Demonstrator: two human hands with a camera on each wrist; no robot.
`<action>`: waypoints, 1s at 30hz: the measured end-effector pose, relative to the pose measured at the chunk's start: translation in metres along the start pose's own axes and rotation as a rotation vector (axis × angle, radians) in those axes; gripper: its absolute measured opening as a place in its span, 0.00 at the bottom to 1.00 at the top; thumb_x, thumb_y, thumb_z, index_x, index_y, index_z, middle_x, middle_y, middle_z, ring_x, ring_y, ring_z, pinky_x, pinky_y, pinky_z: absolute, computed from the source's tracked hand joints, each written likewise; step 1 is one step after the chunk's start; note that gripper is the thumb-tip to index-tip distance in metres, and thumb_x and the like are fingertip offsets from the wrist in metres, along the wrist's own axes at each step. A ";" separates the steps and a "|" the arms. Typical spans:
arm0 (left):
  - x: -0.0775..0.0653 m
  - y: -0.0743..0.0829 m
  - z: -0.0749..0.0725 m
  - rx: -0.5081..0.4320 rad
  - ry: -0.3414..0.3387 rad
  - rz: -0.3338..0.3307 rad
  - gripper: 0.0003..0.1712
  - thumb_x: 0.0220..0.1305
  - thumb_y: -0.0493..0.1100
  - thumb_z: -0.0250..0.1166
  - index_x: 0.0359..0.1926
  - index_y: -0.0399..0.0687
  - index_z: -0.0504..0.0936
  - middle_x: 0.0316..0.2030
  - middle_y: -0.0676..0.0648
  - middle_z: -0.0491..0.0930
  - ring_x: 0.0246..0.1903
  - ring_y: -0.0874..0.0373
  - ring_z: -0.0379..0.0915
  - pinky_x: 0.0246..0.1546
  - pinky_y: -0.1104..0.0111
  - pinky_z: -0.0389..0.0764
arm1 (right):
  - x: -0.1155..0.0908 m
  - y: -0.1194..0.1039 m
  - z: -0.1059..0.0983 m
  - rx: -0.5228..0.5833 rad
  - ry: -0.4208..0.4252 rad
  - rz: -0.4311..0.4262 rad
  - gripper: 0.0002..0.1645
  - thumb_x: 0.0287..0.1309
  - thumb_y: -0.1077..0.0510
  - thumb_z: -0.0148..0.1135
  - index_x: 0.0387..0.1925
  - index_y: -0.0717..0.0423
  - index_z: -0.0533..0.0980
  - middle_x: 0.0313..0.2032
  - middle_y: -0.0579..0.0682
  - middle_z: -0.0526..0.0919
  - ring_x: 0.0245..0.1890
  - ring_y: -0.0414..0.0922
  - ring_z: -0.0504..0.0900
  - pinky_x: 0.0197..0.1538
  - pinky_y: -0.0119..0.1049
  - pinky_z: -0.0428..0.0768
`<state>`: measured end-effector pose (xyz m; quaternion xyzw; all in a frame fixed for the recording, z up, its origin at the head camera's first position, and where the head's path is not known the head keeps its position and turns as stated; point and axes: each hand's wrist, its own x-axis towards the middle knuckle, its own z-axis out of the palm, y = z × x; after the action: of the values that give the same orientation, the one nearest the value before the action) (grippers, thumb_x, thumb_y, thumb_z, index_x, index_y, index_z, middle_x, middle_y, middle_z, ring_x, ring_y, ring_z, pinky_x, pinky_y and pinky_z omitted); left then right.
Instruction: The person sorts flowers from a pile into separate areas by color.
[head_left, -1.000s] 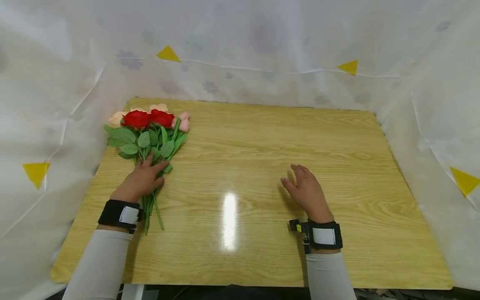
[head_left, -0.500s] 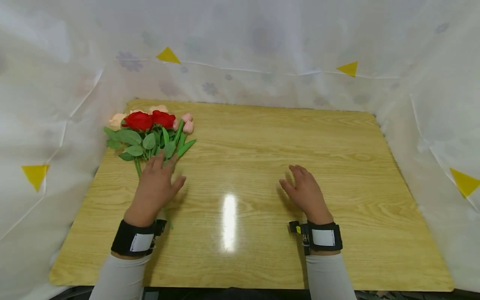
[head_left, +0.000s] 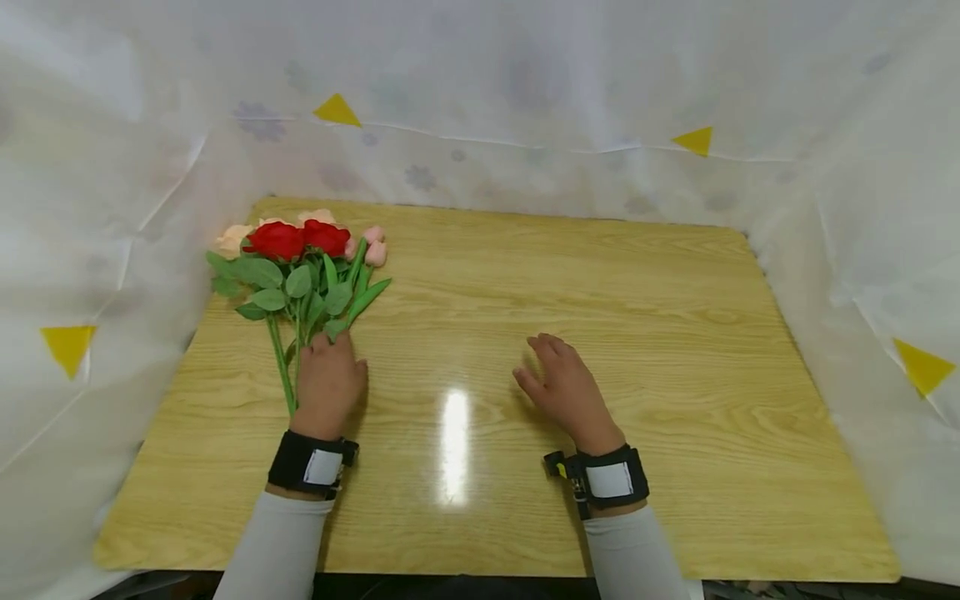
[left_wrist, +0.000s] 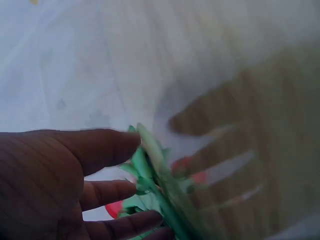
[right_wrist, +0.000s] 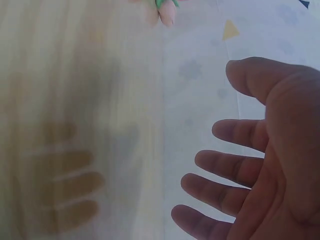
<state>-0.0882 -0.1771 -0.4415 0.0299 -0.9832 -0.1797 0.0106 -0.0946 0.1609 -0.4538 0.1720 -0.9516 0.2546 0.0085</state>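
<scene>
A person's left hand (head_left: pixel 328 387), fingers apart, is at the stems (head_left: pixel 281 362) of flowers (head_left: pixel 298 282) lying upper left in the frame; the right hand (head_left: pixel 567 393), fingers also apart, hovers above the counter (head_left: pixel 637 287).

The right hand (right_wrist: pixel 287 150), fingers spread, hangs well apart from pink flowers (right_wrist: pixel 168 14).

No words, numbers, brands or signs can be read here.

The left hand (head_left: pixel 327 383) dips, bringing its fingertips to the stems (left_wrist: pixel 176 217), perhaps touching; the right hand (head_left: pixel 566 392) comes nearer those fingers.
</scene>
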 end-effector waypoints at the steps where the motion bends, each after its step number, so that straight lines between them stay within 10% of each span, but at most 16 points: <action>1: 0.000 -0.003 0.001 0.010 0.007 0.005 0.24 0.66 0.37 0.63 0.56 0.24 0.72 0.46 0.21 0.69 0.47 0.25 0.67 0.48 0.40 0.70 | 0.000 -0.002 0.002 0.000 -0.009 0.003 0.35 0.66 0.47 0.63 0.66 0.65 0.70 0.63 0.66 0.71 0.64 0.63 0.70 0.61 0.58 0.70; 9: 0.002 -0.012 0.001 0.031 0.072 0.056 0.15 0.65 0.27 0.52 0.51 0.26 0.76 0.38 0.25 0.75 0.34 0.27 0.74 0.35 0.40 0.76 | -0.003 -0.002 0.009 -0.087 -0.084 0.059 0.35 0.64 0.48 0.65 0.63 0.67 0.71 0.62 0.68 0.71 0.61 0.65 0.71 0.60 0.57 0.72; 30: 0.006 -0.014 -0.008 -0.120 -0.076 0.026 0.27 0.64 0.28 0.51 0.65 0.31 0.72 0.47 0.28 0.79 0.40 0.33 0.76 0.34 0.46 0.77 | -0.008 0.003 0.014 -0.199 -0.115 -0.017 0.33 0.57 0.46 0.72 0.58 0.62 0.75 0.61 0.67 0.71 0.62 0.66 0.68 0.53 0.64 0.74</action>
<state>-0.0935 -0.1939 -0.4387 0.0098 -0.9706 -0.2393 -0.0228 -0.0868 0.1591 -0.4680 0.1928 -0.9696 0.1484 -0.0271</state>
